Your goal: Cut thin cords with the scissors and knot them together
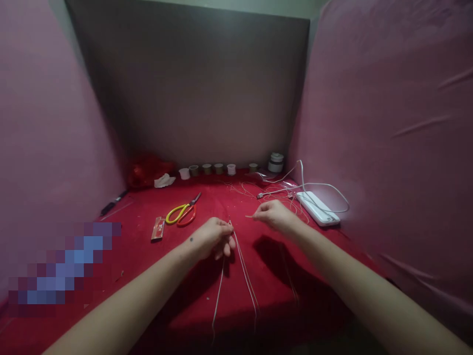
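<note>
Both forearms are slanting inward over the red table (140,266), the wrists lying nearly in line with them. The left hand (218,239) is pinching the cords (245,271) between thumb and forefinger, its remaining fingers curling loosely underneath. The pinch is sitting near the cords' upper end, with a short tip poking out above. Below it, the cords are running down toward the table's near edge, while a separate strand (218,295) is trailing beneath the hand and bending at its lower end.

The right hand (275,216) is hovering a little farther from the body, knuckles up, fingers bunching and pointing leftward. Its fingertips are closing on a thin cord end (249,216), which is sticking out toward the left hand; a gap is separating the two hands. Faint strands (293,291) are showing below the right forearm; whether they are joining that end, I cannot tell.

Scissors (191,202) are lying beyond the left forearm, a small packet (158,229) just beside them. A white device (318,209) and its cable are resting beyond the right forearm. Small spools (219,168) are standing in a row at the back.
</note>
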`<action>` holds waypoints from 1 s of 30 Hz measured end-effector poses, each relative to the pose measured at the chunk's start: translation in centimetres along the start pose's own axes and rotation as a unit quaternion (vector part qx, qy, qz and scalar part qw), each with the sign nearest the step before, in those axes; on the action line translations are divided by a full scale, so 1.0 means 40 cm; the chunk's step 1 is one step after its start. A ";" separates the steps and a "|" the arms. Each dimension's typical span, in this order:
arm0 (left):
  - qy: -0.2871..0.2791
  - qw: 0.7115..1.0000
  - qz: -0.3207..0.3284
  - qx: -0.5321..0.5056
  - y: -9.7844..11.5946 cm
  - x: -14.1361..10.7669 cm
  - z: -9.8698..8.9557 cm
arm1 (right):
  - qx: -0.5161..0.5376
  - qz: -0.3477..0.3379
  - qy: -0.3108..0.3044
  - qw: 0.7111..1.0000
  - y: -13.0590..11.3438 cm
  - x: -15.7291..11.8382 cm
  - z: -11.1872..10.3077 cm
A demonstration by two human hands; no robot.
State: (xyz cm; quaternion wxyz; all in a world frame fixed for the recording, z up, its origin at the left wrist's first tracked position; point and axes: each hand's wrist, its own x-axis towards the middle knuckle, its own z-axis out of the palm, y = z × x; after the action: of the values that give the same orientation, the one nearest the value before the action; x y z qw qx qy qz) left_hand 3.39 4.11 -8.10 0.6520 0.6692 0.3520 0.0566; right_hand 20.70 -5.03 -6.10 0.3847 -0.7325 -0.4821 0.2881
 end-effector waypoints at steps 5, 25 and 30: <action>0.017 0.999 -0.028 0.010 -0.027 0.040 -0.011 | -0.106 0.014 -0.002 0.994 0.038 0.082 0.090; 0.078 0.995 -0.018 0.054 -0.036 0.057 -0.013 | -0.171 -0.063 -0.071 0.981 0.021 0.121 0.146; 0.082 0.995 -0.025 0.052 -0.024 0.051 -0.009 | -0.127 -0.036 -0.081 0.988 0.031 0.122 0.145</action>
State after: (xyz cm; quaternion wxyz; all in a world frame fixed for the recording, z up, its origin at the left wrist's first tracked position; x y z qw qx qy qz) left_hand 4.33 5.41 -9.69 0.5862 0.6864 0.4235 0.0762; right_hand 18.49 0.86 -10.50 0.2578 -0.7320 -0.5704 0.2691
